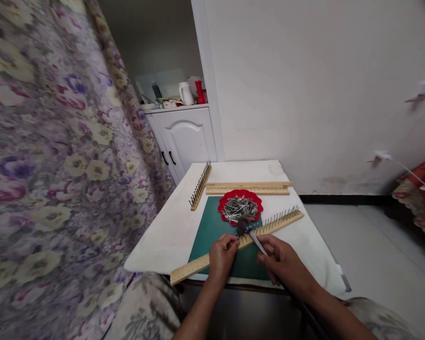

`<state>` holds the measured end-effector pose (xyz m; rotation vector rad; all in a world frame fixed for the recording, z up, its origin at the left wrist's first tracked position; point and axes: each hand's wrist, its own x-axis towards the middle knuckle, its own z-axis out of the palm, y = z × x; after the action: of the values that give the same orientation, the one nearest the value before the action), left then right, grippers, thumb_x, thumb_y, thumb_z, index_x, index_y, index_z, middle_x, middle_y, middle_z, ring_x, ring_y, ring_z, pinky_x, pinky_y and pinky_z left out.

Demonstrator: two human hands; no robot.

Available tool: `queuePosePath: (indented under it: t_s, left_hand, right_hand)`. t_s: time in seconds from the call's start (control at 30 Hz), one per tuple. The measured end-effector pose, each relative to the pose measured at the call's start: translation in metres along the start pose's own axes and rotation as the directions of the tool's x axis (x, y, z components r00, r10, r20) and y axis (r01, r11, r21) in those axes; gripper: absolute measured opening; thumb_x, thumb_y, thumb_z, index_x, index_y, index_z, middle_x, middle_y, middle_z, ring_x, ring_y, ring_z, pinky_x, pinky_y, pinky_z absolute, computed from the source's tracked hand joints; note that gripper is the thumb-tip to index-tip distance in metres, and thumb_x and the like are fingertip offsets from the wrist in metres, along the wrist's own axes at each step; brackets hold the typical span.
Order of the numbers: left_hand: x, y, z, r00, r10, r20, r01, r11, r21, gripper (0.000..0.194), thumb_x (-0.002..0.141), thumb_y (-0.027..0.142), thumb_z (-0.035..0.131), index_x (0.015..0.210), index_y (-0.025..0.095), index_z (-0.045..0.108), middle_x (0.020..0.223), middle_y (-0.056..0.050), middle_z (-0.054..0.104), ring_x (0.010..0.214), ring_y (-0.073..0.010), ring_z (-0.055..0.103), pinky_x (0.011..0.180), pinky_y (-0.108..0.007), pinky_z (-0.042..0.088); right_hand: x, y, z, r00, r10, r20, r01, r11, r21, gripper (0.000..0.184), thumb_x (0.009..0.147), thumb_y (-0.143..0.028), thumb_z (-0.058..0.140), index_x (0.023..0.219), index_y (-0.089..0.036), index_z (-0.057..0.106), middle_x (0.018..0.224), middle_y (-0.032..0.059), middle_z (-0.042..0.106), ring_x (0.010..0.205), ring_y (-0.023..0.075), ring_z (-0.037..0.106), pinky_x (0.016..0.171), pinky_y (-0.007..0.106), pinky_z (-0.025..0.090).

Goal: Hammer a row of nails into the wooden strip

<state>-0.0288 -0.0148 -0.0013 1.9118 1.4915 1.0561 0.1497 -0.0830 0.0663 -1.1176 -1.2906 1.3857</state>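
Note:
A wooden strip (189,270) lies slantwise across the green mat (207,222), its right half set with a row of upright nails (279,218). At the strip's middle, my left hand (222,257) pinches a nail that is mostly hidden by the fingertips. My right hand (283,264) is closed around the handle of a hammer (257,242), whose dark head is just above the strip, right beside my left fingertips. Behind the hammer head, a red scalloped dish (220,208) holds a heap of loose nails (240,208).
Another nail-studded strip (200,186) lies at the table's back left. Bare wooden strips (248,185) lie behind the dish. A white cloth (156,245) covers the table. A floral curtain (74,165) hangs at left; a white wall (304,94) stands behind.

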Motion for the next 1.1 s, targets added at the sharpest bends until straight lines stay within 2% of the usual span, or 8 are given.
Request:
queuePosePath:
  t_s: [0.2,0.7,0.9,1.1]
  left_hand:
    - [0.0,-0.003,0.001,1.0,0.006,0.004,-0.006,1.0,0.014,0.018,0.078,0.028,0.053,0.068,0.017,0.063,0.065,0.003,0.053,0.059,-0.0102,0.049,0.056,-0.02,0.032]
    - [0.0,-0.005,0.002,1.0,0.012,0.009,-0.012,1.0,-0.002,0.019,0.078,0.029,0.054,0.067,0.017,0.063,0.065,0.002,0.054,0.061,-0.0111,0.05,0.057,-0.02,0.031]
    - [0.0,-0.001,0.001,1.0,0.001,0.007,-0.001,1.0,0.006,0.021,0.079,0.029,0.052,0.068,0.016,0.065,0.064,0.001,0.056,0.061,-0.0119,0.05,0.057,-0.021,0.033]
    - [0.0,0.0,-0.002,0.999,-0.022,0.028,0.023,0.999,-0.041,0.015,0.077,0.026,0.054,0.072,0.017,0.066,0.071,0.0,0.06,0.066,-0.0131,0.055,0.061,-0.021,0.037]
  right_hand:
    - [-0.005,0.005,0.006,0.999,-0.016,0.038,0.018,0.998,-0.052,0.034,0.074,-0.013,0.051,0.107,-0.021,0.057,0.06,-0.0079,0.054,0.031,0.0044,0.038,0.03,0.016,0.034]
    - [-0.003,0.009,0.006,0.997,-0.062,0.037,0.065,0.993,-0.095,0.038,0.076,-0.011,0.049,0.11,-0.025,0.059,0.06,-0.0067,0.054,0.035,0.0064,0.041,0.031,0.016,0.036]
    - [-0.002,0.008,0.006,0.998,-0.038,0.054,0.044,0.994,-0.102,0.038,0.075,-0.01,0.049,0.108,-0.024,0.059,0.061,-0.0065,0.056,0.033,0.0061,0.04,0.031,0.017,0.036]
    - [-0.001,0.002,0.003,0.999,-0.036,-0.024,0.036,0.999,-0.017,0.03,0.078,-0.02,0.054,0.108,-0.022,0.056,0.063,-0.0062,0.059,0.032,0.0046,0.041,0.031,0.016,0.031]
